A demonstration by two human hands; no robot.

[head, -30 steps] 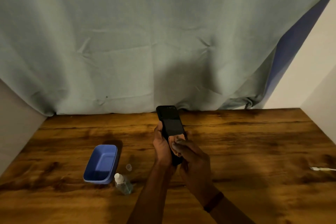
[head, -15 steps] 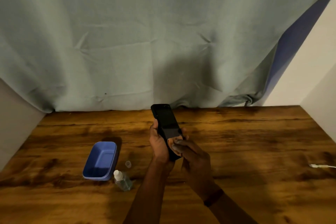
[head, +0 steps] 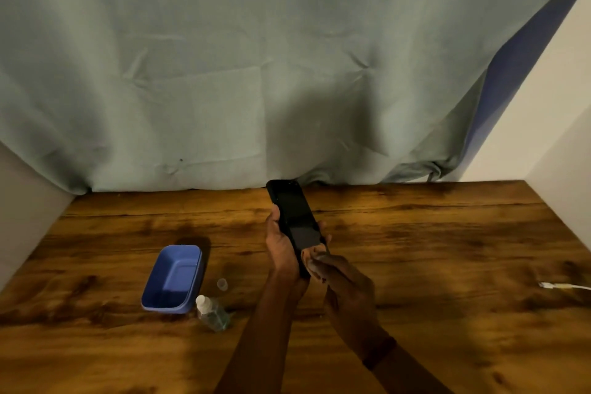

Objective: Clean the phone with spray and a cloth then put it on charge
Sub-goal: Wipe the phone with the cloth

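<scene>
The left hand [head: 283, 246] clasps the slim black phone [head: 295, 221] by its lower half above the brown wooden table [head: 415, 249], long axis pointing away and slightly left, screen up. The right hand [head: 347, 285] pinches a small orange cloth [head: 309, 263] against its lower end

dim warm light, wooden table [head: 431, 233], creased grey-green curtain [head: 224, 57] behind it, white walls [head: 550, 105] on both sides

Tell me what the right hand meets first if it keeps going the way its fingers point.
The right hand is already against the phone at its lower end, so it probably meets the phone first.
</scene>
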